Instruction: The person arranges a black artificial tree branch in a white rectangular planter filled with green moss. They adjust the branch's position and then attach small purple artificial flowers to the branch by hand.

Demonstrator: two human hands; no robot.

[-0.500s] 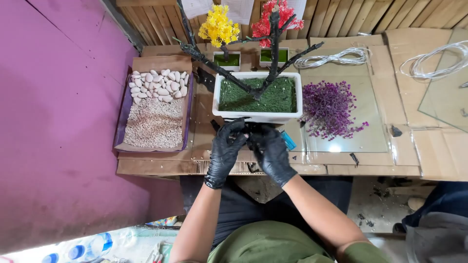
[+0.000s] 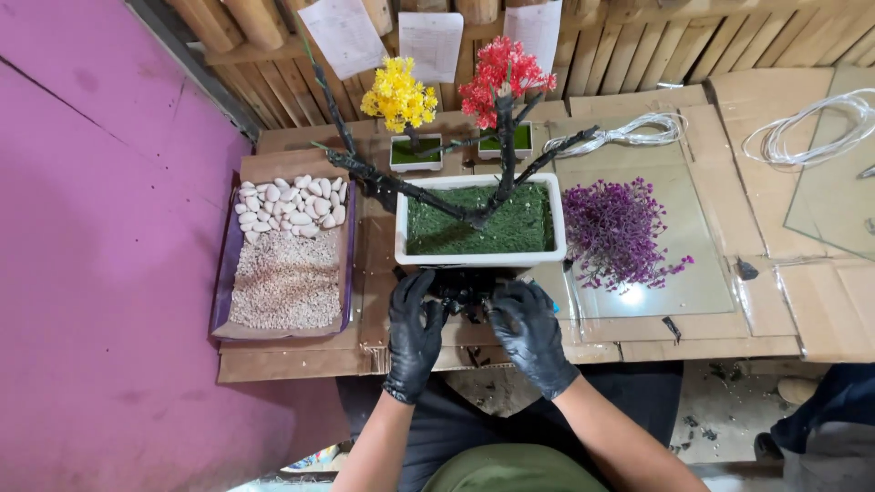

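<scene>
While both gloved hands, left hand (image 2: 415, 330) and right hand (image 2: 529, 333), close together on a dark clump (image 2: 463, 292) just before the white planter (image 2: 480, 260), a slip could knock the bare black branches (image 2: 428, 193) askew.

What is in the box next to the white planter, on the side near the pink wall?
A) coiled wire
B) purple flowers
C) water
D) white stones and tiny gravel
D: the tray left of the white planter holds white pebbles at its far end and fine gravel nearer the person.
</scene>
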